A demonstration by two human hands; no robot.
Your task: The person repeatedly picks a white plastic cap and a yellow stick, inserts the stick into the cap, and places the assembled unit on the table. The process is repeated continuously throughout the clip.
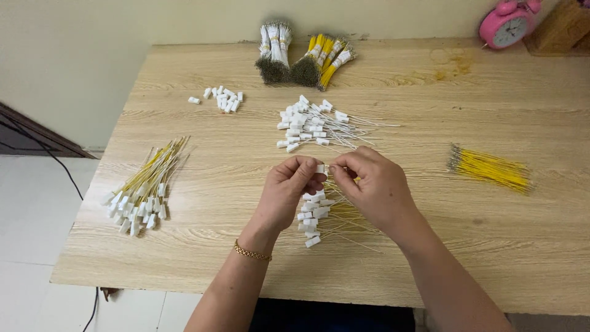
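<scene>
My left hand (289, 187) pinches a small white plastic connector (321, 168) between thumb and fingers above the wooden table (467, 240). My right hand (372, 184) meets it from the right, fingertips closed on a thin wire at the connector; the wire itself is mostly hidden by the fingers. Directly under both hands lies a pile of white connectors with yellow and white wires (316, 215). Just beyond the hands sits a heap of white connectors with white wires (313, 126).
A finished bunch of yellow-and-white wired connectors (144, 190) lies at the left. Loose white connectors (224, 98) sit farther back. Bundled white and yellow wires (304, 58) rest at the far edge, loose yellow wires (488, 169) at the right, a pink alarm clock (509, 24) in the corner.
</scene>
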